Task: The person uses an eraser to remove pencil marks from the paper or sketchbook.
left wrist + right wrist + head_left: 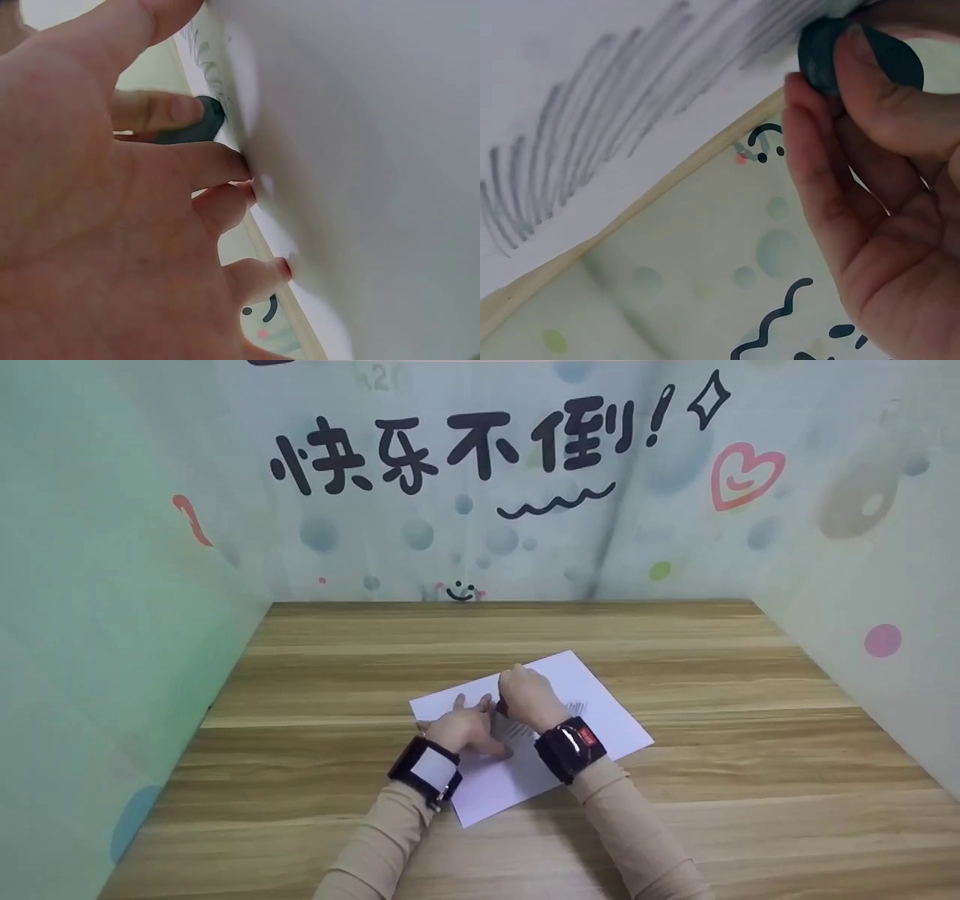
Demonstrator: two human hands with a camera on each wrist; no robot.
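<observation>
eraser (pixel 832 52) pinched in right hand (pixel 529 697) grip on paper (pixel 600 712) | left hand (pixel 465 729) flat, pressing paper

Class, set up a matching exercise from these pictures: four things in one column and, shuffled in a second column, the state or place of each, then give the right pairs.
Things
1. left hand
2. right hand
3. paper
4. eraser

States
A. lies on the wooden table, marked with grey pencil strokes
B. dark, pinched between fingertips
C. fingers spread, pressing the sheet flat
D. curled round a small dark thing

Pairs: 1-C, 2-D, 3-A, 4-B
</observation>
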